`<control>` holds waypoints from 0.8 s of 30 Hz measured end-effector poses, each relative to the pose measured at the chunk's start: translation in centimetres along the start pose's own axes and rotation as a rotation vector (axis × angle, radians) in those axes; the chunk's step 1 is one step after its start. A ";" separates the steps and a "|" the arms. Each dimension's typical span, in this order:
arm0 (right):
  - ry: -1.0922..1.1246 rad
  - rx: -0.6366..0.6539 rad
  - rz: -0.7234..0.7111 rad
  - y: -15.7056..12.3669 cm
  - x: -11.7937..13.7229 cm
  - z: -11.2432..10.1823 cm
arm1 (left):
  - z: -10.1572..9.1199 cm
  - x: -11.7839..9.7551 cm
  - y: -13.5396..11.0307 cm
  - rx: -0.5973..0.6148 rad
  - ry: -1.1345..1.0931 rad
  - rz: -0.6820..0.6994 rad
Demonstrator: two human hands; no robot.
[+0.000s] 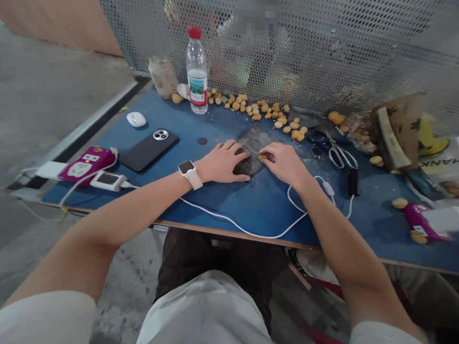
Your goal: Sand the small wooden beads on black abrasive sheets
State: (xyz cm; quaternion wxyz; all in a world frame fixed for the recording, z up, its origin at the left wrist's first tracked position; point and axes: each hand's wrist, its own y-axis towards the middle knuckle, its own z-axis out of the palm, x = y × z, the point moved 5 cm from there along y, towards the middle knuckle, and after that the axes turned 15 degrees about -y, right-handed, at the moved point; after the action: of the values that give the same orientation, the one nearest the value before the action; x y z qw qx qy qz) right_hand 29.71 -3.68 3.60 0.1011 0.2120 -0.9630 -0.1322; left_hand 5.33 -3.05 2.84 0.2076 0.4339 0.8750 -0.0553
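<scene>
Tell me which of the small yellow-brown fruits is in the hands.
That's the fruit at the fingertips of the right hand, over the dark mat; the others lie loose on the blue table, away from both hands.

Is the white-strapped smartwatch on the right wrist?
No, the white-strapped smartwatch is on the wrist of the left hand, not the right hand.
</scene>
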 end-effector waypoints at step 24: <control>0.272 0.138 -0.144 -0.3 2.0 -0.9 | -0.2 1.0 0.4 0.090 -0.046 0.037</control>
State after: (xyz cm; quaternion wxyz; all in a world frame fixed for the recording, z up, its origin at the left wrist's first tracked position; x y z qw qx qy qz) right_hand 28.28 -5.06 4.66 0.2060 0.3028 -0.9295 -0.0428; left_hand 5.09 -2.03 2.65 0.2088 0.4577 0.8584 -0.1006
